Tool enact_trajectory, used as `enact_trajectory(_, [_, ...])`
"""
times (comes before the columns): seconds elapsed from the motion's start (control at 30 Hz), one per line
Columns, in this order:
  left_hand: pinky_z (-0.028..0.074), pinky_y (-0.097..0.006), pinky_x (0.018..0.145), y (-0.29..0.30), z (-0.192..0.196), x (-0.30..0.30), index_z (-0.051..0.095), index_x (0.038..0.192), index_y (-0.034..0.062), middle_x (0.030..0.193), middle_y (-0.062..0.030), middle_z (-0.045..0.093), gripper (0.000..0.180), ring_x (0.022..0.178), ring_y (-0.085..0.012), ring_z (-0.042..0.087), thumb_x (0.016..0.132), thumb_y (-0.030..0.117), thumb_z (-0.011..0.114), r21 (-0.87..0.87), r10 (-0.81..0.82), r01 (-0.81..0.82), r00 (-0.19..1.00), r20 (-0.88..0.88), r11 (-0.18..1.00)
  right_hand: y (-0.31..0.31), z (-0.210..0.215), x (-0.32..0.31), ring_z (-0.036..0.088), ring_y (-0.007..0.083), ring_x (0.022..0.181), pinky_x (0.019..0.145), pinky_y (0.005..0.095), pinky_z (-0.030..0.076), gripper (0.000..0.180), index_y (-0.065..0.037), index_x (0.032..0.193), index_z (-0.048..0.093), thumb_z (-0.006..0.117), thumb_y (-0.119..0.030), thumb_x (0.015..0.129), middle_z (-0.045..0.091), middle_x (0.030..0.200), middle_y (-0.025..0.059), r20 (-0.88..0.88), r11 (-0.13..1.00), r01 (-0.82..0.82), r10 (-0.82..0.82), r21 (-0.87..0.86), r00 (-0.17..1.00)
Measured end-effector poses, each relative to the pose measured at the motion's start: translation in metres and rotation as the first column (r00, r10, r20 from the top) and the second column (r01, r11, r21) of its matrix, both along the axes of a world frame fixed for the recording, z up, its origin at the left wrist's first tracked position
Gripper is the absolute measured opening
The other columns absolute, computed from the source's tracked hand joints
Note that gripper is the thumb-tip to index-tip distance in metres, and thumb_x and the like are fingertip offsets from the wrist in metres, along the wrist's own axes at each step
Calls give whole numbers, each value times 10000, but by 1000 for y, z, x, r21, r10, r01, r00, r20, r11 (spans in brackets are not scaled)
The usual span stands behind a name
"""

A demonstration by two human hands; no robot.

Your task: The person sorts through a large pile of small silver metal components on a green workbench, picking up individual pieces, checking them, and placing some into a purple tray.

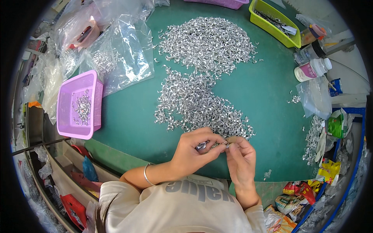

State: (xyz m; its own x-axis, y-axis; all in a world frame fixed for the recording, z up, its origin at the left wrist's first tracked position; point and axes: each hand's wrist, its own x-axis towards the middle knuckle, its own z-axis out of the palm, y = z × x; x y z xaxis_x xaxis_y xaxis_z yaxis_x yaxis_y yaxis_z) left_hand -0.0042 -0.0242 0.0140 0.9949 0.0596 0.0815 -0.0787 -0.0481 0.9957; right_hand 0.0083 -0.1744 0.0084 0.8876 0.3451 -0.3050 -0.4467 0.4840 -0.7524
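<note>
Green table (268, 97), small curved silvery metal clip (202, 146), pinched by left hand (192, 153)

A heap of metal clips (202, 81) lies mid-table (264, 101) (basket (79, 105) left, bottles (311, 58) right).

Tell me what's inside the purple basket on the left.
The purple basket holds a small scatter of silver metal clips on its perforated floor. Anything below the basket is hidden.

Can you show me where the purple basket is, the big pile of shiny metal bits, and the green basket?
Purple basket (65, 101): head view, on its left rim.
Pile of shiny metal bits (198, 89): head view, on the pile's middle.
Green basket (264, 24): head view, on its near wall.
</note>
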Motion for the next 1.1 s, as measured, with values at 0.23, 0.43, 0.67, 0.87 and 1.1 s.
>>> enact_trajectory(0.23, [244,-192,436,15,-19,9,470,766,7,682,-28,391,109,539,-71,326,781,112,444,-894,-523,-227,745,-414,385,-3,-30,52,513,131,738,650,260,408,124,-5,876,607,572,25,761,609,847,61,470,640,272,159,-719,868])
enact_trajectory(0.43, [311,-217,451,9,-24,7,457,755,17,721,-75,448,95,558,-122,398,763,100,412,-810,-379,-123,837,-396,573,13,-53,102,491,243,792,720,360,339,125,-43,827,613,615,-23,704,562,811,72,522,186,553,655,-812,546])
enact_trajectory(0.67, [281,-191,427,10,-29,7,525,858,17,627,-4,423,164,524,-67,365,882,159,448,-757,-347,-184,804,-483,627,12,-59,103,490,240,791,721,368,319,84,-43,769,591,596,-1,696,552,771,78,420,126,484,708,-866,568])
enact_trajectory(0.87, [223,-179,403,6,-29,4,545,944,11,562,39,358,186,475,-41,296,907,164,445,-760,-351,-185,803,-482,623,7,-49,110,525,211,732,689,323,359,139,-23,816,603,589,39,693,578,726,90,474,246,427,657,-870,586])
enact_trajectory(1.1, [266,-180,444,0,-27,7,584,1010,10,568,57,395,213,509,-24,341,801,50,583,-366,4,-114,957,-288,924,4,-5,65,527,78,757,680,210,422,214,21,966,570,584,67,757,580,789,20,198,855,-149,279,-497,940])
